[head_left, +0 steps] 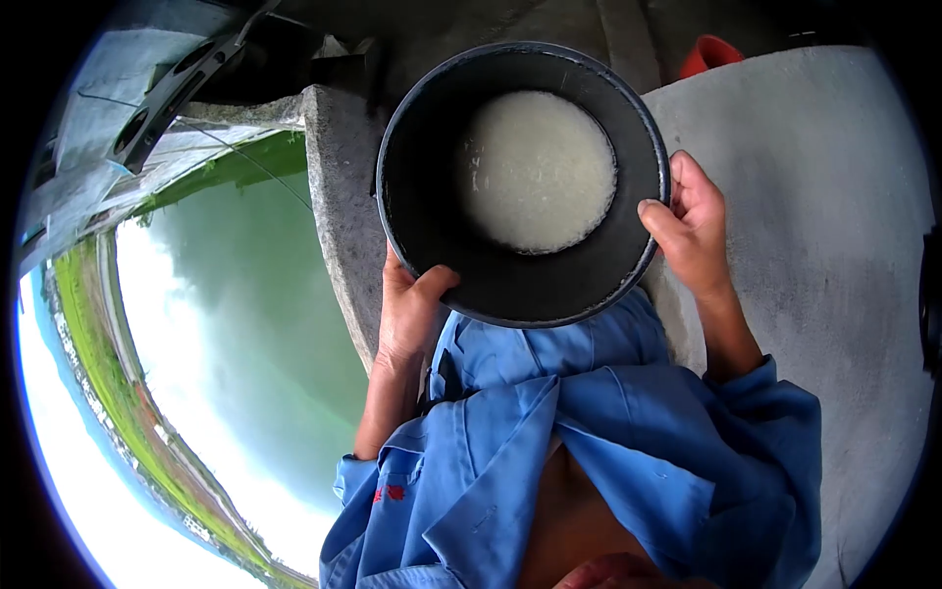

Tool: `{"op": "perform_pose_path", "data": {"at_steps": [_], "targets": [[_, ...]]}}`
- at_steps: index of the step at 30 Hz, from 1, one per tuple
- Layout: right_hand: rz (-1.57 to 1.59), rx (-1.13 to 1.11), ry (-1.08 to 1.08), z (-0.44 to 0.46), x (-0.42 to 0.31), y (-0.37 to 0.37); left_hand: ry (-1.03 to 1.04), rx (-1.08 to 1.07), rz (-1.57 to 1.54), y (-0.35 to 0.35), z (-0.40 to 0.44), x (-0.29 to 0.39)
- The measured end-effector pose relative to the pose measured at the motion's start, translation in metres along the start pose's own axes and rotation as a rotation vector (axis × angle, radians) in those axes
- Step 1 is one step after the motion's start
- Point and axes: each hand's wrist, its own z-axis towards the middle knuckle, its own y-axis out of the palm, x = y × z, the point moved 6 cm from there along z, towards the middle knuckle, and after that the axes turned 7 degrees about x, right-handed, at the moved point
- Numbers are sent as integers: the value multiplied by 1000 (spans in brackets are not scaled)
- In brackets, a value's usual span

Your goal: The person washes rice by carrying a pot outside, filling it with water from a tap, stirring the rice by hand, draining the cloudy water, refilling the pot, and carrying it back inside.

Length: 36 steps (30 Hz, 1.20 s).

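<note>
Between my two hands is a black bucket (417, 211), its round mouth facing up toward me. Inside, at the bottom, lies a cloudy whitish content (538, 172); I cannot tell exactly what it is. My left hand (414, 299) grips the rim at the lower left, thumb over the edge. On the right side, my right hand (692, 221) clasps the rim with its thumb on the inner side. The other fingers are partly hidden behind the bucket's wall.
A rough concrete ledge (339, 196) runs along the left, with green water (255, 285) beyond it. To the right spreads a grey concrete surface (819, 245). A red container (710, 55) stands at the back right. Metal parts (177, 88) hang at the upper left.
</note>
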Motion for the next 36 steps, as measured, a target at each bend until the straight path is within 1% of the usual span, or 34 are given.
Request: {"op": "perform_pose_path", "data": {"at_steps": [6,11,13,16,18,20,21,25,26,27,28,29,30,31,32,34,35,36], "targets": [[-64,95,-29,-35,-4,15,13,-67,-97,-27,5,-18],[-80,153,-83,-68,-6,40,-4,-210,21,-56,1,-18],[-17,211,45,-86,5,46,14,-241,10,-62,-10,-13],[3,271,18,-122,24,54,8,-272,55,-84,-26,-17],[8,303,68,-141,27,60,-3,-294,112,-93,-34,-19],[73,358,-1,-158,27,65,-29,-326,138,-101,-40,-25],[54,352,25,-168,34,61,-39,-345,153,-103,-43,-27],[79,400,86,-186,50,60,-17,-395,186,-103,-48,-26],[85,420,84,-188,58,57,35,-414,268,-99,-45,-23],[106,421,131,-190,71,56,92,-430,347,-98,-42,-20],[130,417,176,-192,80,53,101,-441,359,-93,-36,-20],[132,433,228,-194,83,51,104,-467,454,-85,-28,-22],[145,444,222,-195,90,45,105,-491,551,-74,-22,-25],[190,480,253,-201,103,38,-30,-488,649,-65,-23,-32],[235,518,284,-209,117,30,-25,-498,665,-56,-28,-38],[274,571,305,-232,131,18,-105,-493,637,-43,-40,-57],[303,601,315,-248,134,12,-107,-504,657,-39,-46,-67],[335,634,329,-262,136,5,-42,-533,651,-35,-49,-76]]}}
